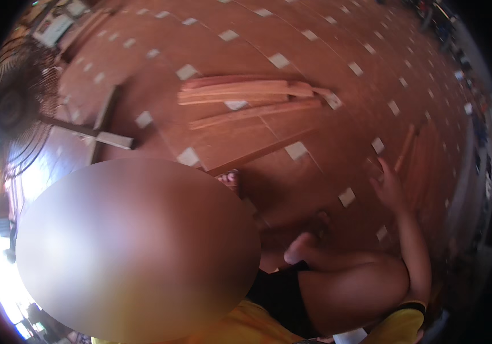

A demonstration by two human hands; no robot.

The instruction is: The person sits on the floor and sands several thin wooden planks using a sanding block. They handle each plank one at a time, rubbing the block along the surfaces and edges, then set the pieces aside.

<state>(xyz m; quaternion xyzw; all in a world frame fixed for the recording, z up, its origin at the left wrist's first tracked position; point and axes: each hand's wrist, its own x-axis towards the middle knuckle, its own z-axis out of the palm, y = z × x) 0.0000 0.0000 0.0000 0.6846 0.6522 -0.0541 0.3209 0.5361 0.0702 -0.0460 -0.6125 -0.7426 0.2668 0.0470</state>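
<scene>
My right hand (388, 184) reaches out over the floor at the right, its fingers stretched and apart, with nothing in it. Close beyond it lie some reddish wooden strips (423, 163), blurred; I cannot tell whether the fingertips touch them. A group of pale reddish wooden strips (237, 90) rests on the floor ahead, roughly side by side. Nearer to me a longer strip (257, 153) lies at a slant. My left hand does not show; a large blurred oval covers the lower left.
A standing fan (10, 109) is at the left, by a cross-shaped base (113, 139). Reddish tiled floor (349, 123) with small white squares spreads around. My bent leg (355, 286) and bare foot (300, 247) are in front. Blurred clutter lines the far right.
</scene>
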